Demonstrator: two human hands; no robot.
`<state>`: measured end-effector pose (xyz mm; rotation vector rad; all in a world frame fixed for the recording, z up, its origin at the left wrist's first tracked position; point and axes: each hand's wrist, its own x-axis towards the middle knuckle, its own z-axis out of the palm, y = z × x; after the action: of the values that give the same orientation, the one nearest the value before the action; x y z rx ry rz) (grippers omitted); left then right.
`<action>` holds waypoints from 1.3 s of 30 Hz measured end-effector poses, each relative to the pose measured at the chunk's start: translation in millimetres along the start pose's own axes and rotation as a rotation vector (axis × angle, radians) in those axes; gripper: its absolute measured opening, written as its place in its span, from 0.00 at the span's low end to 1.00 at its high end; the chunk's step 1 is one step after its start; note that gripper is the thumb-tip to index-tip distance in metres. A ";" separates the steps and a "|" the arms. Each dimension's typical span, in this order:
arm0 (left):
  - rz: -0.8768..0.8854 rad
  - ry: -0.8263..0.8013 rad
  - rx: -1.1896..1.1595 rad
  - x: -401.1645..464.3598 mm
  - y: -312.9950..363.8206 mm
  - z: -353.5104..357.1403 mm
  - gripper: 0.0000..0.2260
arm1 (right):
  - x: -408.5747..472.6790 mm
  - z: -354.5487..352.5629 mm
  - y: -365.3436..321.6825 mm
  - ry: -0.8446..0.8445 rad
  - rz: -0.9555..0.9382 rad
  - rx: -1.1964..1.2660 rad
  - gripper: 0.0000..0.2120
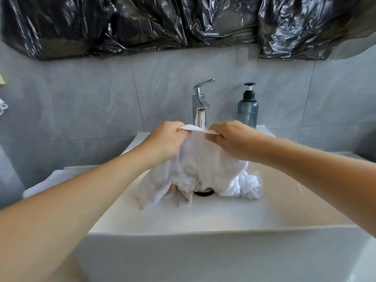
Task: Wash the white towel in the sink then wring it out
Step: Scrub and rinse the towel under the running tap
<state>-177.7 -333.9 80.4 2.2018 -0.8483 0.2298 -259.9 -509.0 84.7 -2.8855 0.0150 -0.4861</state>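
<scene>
I see the left hand [166,137] and right hand [227,137] each pinching the white towel's [203,165] top edge before the faucet [200,110], apparently to spread it, its bulk trailing over the sink [203,216] drain [204,192].

Both hands [165,139] [231,139] raised close together, fingers pinched.

A single head-worn view looks forward and down from above the near edge of the sink [203,237], close enough that the basin fills the lower half of the picture. It faces the tiled wall [81,102] behind the sink, with the faucet [200,106] near centre.
</scene>
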 end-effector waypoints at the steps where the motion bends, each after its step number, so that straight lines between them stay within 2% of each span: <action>1: 0.008 0.036 -0.043 1.8 9.8 -8.0 0.14 | 1.2 -12.4 -3.7 0.038 0.014 0.028 0.18; 4: 0.068 0.168 -0.167 9.4 32.7 -28.6 0.17 | 3.3 -44.2 -13.3 0.150 0.032 0.083 0.17; 6: 0.138 0.193 -0.129 8.1 38.1 -38.0 0.18 | 2.9 -58.5 -18.1 0.230 0.004 0.120 0.15; 8: 0.205 0.075 -0.023 0.4 31.4 -41.2 0.12 | 1.2 -64.6 -16.2 0.303 0.005 0.167 0.12; 10: 0.185 -0.124 0.148 -8.9 5.7 -37.1 0.07 | -3.7 -60.9 -6.3 0.311 0.073 0.136 0.11; 12: 0.043 -0.307 0.377 -18.5 -28.8 -27.7 0.08 | -8.5 -48.1 10.7 0.230 0.177 0.018 0.10; 14: -0.131 -0.418 0.448 -26.9 -53.6 -19.2 0.10 | -15.2 -32.5 22.5 -0.027 0.258 -0.152 0.11; 15: -0.172 -0.433 0.430 -27.9 -58.9 -15.8 0.11 | -20.0 -24.3 22.2 -0.179 0.284 -0.199 0.14; 17: -0.177 -0.385 0.297 -24.2 -50.8 -12.9 0.10 | -26.4 -10.6 9.5 -0.388 0.247 -0.075 0.30; 19: -0.120 -0.295 0.065 -17.6 -24.6 -14.6 0.06 | -27.5 2.1 -15.1 -0.403 0.152 0.162 0.42; 20: -0.075 -0.267 -0.041 -14.8 -9.5 -17.8 0.06 | -26.1 9.2 -25.1 -0.375 0.123 0.230 0.40; 21: -0.023 -0.256 -0.081 -13.2 2.3 -22.0 0.08 | -22.8 16.3 -30.9 -0.325 0.090 0.262 0.32; 23: 0.036 -0.252 0.081 -12.5 10.1 -30.1 0.13 | -19.8 16.2 -36.0 -0.217 0.159 0.407 0.05; 25: -0.014 -0.248 0.374 -15.8 -1.5 -33.5 0.15 | -22.8 8.7 -34.9 -0.169 0.235 0.628 0.06; 26: -0.056 -0.252 0.433 -19.1 -9.2 -31.1 0.14 | -24.4 3.4 -33.5 -0.167 0.239 0.711 0.07; 27: -0.097 -0.272 0.412 -21.2 -16.7 -26.4 0.12 | -28.0 -3.4 -34.1 -0.153 0.230 0.746 0.07; 29: -0.188 -0.346 0.150 -28.5 -25.7 -18.4 0.07 | -34.9 -15.3 -33.8 -0.090 0.221 0.819 0.08; 31: -0.288 -0.412 -0.252 -35.9 -33.9 -14.8 0.12 | -38.8 -26.5 -27.4 0.012 0.256 0.918 0.08; 33: -0.257 -0.366 -0.563 -39.7 -32.8 -14.4 0.16 | -43.0 -37.8 -13.7 0.027 0.284 0.917 0.05; 35: -0.175 -0.260 -0.695 -34.9 -19.5 -16.3 0.08 | -50.0 -49.7 -0.8 -0.149 0.330 0.876 0.11; 37: -0.106 -0.164 -0.707 -25.7 1.0 -22.7 0.09 | -55.7 -55.5 7.5 -0.358 0.362 0.771 0.16; 39: -0.051 -0.160 -0.650 -15.2 18.2 -28.4 0.09 | -57.6 -54.0 9.5 -0.411 0.339 0.686 0.18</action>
<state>-198.1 -315.2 104.8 1.6378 -0.8083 -0.2263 -331.6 -527.0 113.9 -2.1883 0.2212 0.1512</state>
